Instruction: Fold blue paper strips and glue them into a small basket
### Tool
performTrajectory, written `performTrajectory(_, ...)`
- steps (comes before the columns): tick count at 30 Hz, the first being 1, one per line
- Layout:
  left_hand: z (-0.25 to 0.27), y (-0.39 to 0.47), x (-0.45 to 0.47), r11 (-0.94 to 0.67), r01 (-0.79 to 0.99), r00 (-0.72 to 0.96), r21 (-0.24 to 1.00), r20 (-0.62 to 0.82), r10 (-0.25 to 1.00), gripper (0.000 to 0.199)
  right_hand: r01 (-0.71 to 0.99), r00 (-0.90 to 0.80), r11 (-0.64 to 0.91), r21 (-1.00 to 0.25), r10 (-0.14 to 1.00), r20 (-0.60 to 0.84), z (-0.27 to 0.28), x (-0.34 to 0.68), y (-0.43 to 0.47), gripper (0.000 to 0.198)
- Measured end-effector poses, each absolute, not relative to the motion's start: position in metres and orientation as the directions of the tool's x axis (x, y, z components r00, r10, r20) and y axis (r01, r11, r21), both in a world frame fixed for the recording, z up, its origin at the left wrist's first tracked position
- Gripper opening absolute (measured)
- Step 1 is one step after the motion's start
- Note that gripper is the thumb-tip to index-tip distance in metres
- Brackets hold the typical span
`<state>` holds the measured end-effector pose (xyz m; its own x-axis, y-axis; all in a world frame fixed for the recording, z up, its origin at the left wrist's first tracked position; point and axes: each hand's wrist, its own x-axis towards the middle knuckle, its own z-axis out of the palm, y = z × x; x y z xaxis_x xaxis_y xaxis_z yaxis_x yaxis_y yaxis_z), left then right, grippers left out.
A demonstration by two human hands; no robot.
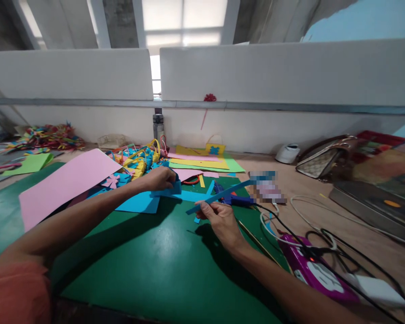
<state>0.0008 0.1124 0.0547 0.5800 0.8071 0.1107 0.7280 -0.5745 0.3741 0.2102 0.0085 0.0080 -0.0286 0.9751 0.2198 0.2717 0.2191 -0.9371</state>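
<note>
Orange sleeve (18,292) nearest, lower left. Right hand (222,220) pinches a long blue strip (219,196), slanting above the green mat (162,270). Left hand (159,178) curled at a blue paper piece (174,188) — cannot tell whether it grips. Glue gun (241,200) crowds the strip's far side; thin gold stick (259,242) beside the right wrist. Cables tangle over a purple block (319,274), right. Large pink sheet (70,184) beyond the left forearm.

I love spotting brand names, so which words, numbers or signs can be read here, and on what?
No text is readable anywhere.
Blue paper strip in the right hand: no writing visible.
Grey bottle: any marks too small to read.
Purple box: white design, no legible letters.
Pixelated patch: unreadable.
</note>
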Motion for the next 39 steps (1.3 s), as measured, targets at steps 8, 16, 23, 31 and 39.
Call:
performTrajectory(8, 0.056, 0.051, 0.012, -0.45, 0.482, 0.561, 0.752, 0.13, 0.818, 0.017, 0.143, 0.058, 0.277, -0.95, 0.956, 0.287, 0.031, 0.214, 0.005, 0.042)
performTrajectory(16, 0.032, 0.003, 0.026, -0.094, 0.221, 0.416, 0.971, -0.006, 0.909, 0.024, 0.174, 0.025, 0.37, -0.913, 0.925, 0.379, 0.039, 0.217, -0.002, 0.044)
performTrajectory(23, 0.018, -0.005, 0.027, -0.028, 0.119, 0.346, 0.992, -0.015, 0.938, 0.025, 0.235, -0.06, 0.282, -0.93, 0.959, 0.276, 0.026, 0.215, 0.004, 0.041)
performTrajectory(31, 0.008, -0.004, 0.03, 0.14, 0.122, 0.405, 0.983, -0.178, 0.897, 0.026, 0.351, -0.156, 0.212, -0.912, 0.974, 0.167, 0.018, 0.21, 0.005, 0.041)
performTrajectory(39, 0.001, -0.007, 0.032, 0.298, 0.082, 0.426, 0.951, -0.303, 0.852, 0.037, 0.372, -0.156, 0.124, -0.92, 0.985, 0.07, 0.017, 0.204, -0.003, 0.042)
